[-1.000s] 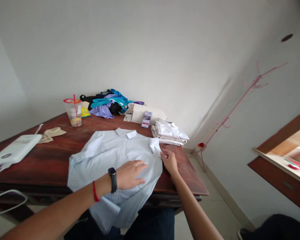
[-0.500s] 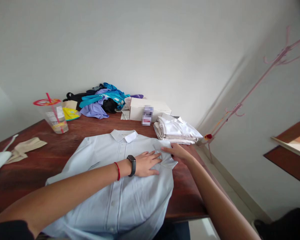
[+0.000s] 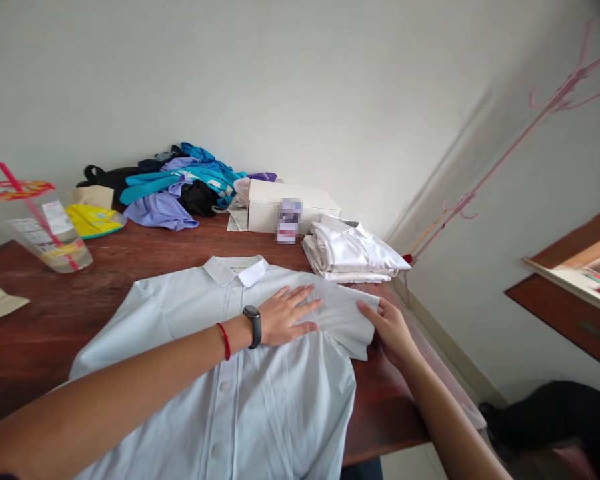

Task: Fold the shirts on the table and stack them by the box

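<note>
A pale blue-white button-up shirt [image 3: 190, 347] lies front up on the wooden table, collar toward the wall. My left hand [image 3: 289, 315], with a black band on its wrist, rests flat on the chest of the shirt, fingers spread. At the cuff of the short sleeve [image 3: 347, 317] on the right, my right hand [image 3: 390, 327] pinches the fabric between thumb and fingers. The sleeve stretches out sideways from the shoulder. The shirt's lower part runs past the bottom of the view.
Folded white shirts [image 3: 353, 250] are stacked behind the sleeve, beside a white box [image 3: 315, 203]. A heap of blue, purple and black clothes [image 3: 180, 187] lies against the wall. A plastic cup with a straw [image 3: 55, 233] stands left on the table [image 3: 145, 250]. A pink coat rack [image 3: 505, 157] leans right.
My right hand has moved right with the sleeve cuff, and the sleeve now lies extended instead of bunched. My left hand stays on the chest. The view has shifted slightly.
</note>
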The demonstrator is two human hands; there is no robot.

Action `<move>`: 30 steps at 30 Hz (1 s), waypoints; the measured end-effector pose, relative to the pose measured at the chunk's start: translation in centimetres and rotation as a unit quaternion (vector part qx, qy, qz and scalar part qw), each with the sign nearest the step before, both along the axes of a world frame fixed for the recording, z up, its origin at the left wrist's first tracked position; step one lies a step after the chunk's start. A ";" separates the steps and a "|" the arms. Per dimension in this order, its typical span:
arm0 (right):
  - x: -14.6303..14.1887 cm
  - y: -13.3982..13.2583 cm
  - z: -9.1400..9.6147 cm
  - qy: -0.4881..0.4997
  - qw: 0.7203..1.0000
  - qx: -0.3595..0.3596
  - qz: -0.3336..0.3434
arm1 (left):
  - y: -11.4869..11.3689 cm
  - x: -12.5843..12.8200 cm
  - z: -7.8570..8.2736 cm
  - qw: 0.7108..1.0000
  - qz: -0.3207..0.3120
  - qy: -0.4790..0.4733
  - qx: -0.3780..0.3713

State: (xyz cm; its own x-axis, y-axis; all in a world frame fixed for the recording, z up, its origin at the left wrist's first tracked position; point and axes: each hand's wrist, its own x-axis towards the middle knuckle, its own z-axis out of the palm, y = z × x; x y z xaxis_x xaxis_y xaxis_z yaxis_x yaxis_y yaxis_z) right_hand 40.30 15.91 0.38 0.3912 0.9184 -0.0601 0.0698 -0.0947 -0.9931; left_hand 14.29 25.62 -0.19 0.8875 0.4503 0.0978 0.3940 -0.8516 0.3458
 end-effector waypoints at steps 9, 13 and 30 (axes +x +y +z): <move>-1.2 -2.2 1.5 0.095 0.995 -0.030 -0.022 | 0.3 0.2 -1.5 0.997 0.063 -0.025 0.033; -2.9 -4.6 2.7 0.086 0.989 -0.118 0.038 | 0.4 0.3 -1.6 0.996 0.072 -0.021 0.049; -11.2 -14.2 3.8 -0.449 0.814 0.011 0.367 | 0.5 0.7 -2.0 0.996 0.075 -0.017 0.036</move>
State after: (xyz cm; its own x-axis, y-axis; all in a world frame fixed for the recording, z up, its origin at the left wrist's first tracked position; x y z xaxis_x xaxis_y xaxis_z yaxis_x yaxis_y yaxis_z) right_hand 29.08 1.73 4.19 -0.3863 0.9218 -0.0330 0.7994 0.3167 -0.5105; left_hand 14.98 26.13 -2.24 0.8063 0.5686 0.1631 0.5079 -0.8069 0.3016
